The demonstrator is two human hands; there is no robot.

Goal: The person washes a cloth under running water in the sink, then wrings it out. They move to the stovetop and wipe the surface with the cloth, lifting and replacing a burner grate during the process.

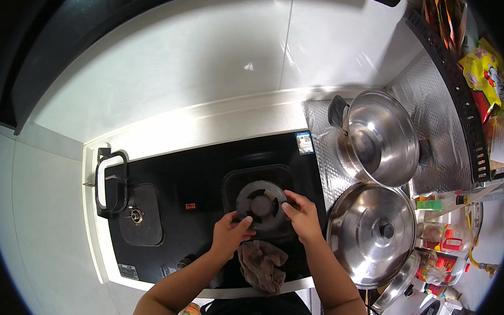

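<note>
Between my two hands is a round dark burner part (261, 205), a ring with slots around a central disc, over the right burner recess of the black gas cooktop (195, 178). My left hand (231, 234) grips its lower left edge, thumb on top. My right hand (303, 213) holds its right edge, also with the thumb on top. Just below, a crumpled brown cloth (262, 266) lies over the cooktop's front edge. In the left recess, a bare brass burner fitting (135, 215) shows. Whether the part touches the cooktop, I cannot tell.
A black pan support (113, 182) leans at the cooktop's left end. To the right stand a steel pot (380, 138) and a large steel lid (372, 234) with a black knob. Beyond them are a black slotted rack (453, 99), packets and several bottles (440, 261).
</note>
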